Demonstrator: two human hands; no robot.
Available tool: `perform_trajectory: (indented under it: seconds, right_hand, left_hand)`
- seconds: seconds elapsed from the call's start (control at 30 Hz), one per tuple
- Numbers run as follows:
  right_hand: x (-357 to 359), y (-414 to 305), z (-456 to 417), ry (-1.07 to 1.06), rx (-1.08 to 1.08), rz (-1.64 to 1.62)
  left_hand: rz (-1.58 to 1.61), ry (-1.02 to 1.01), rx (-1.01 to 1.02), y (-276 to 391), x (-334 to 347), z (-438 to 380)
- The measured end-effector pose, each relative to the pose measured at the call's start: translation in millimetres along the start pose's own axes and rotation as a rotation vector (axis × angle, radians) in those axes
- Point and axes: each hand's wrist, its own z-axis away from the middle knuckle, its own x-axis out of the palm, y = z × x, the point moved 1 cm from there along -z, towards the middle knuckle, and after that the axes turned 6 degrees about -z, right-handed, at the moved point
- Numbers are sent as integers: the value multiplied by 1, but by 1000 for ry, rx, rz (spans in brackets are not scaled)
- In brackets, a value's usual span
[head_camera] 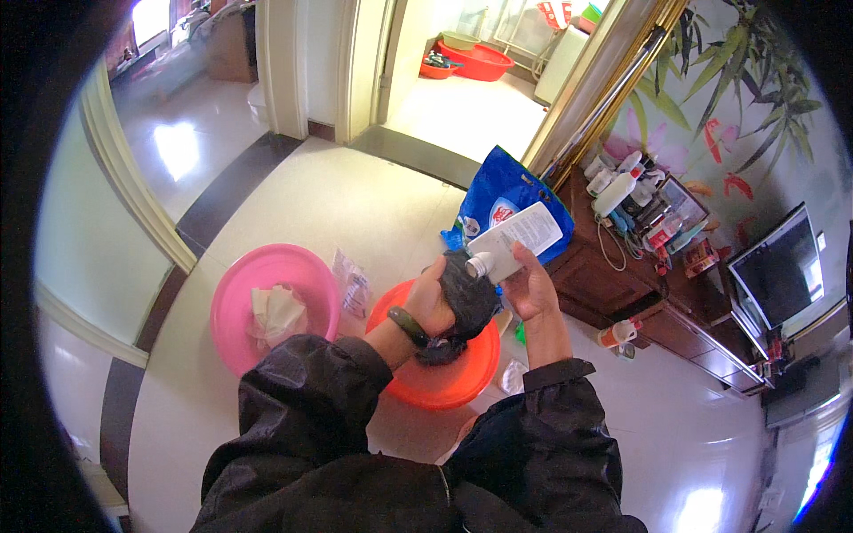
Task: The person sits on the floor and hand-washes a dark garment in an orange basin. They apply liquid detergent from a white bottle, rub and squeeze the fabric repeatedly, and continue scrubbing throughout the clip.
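Observation:
Bunched black cloth [468, 298] is gripped in my left hand [428, 300], which wears a dark bangle [408, 326] at the wrist. My right hand [531, 283] holds a white plastic bottle [520, 241] tilted, its uncapped-looking mouth pointing down at the cloth. Whether any liquid is coming out cannot be made out. Below both hands stands an orange-red basin [433, 392] with more dark cloth [441, 352] inside. To its left, a pink basin [230, 313] contains pale cloth [280, 312].
A blue bag [493, 176] stands behind the bottle. Clear plastic packaging [351, 283] lies between the basins. On the right, a brown wooden cabinet [600, 286] carries bottles and a television [780, 256]. Beyond a doorway sits a large red basin [483, 65].

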Motion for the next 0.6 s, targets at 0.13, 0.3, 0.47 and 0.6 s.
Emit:
perform_trajectory:
  seconds: [0.13, 0.3, 0.47, 0.6]
  right_hand:
    - [-4, -1, -6, 37, -5, -11]
    - [-14, -4, -15, 107, 2, -12]
    - [-16, -5, -14, 99, -66, 23]
    - [-14, -6, -11, 92, -87, 50]
  left_hand:
    - [8, 32, -22, 0, -8, -5]
    - [63, 0, -55, -5, -13, -12]
    - [72, -5, -43, -10, -12, -17]
    - [102, 29, -60, -11, -11, -16]
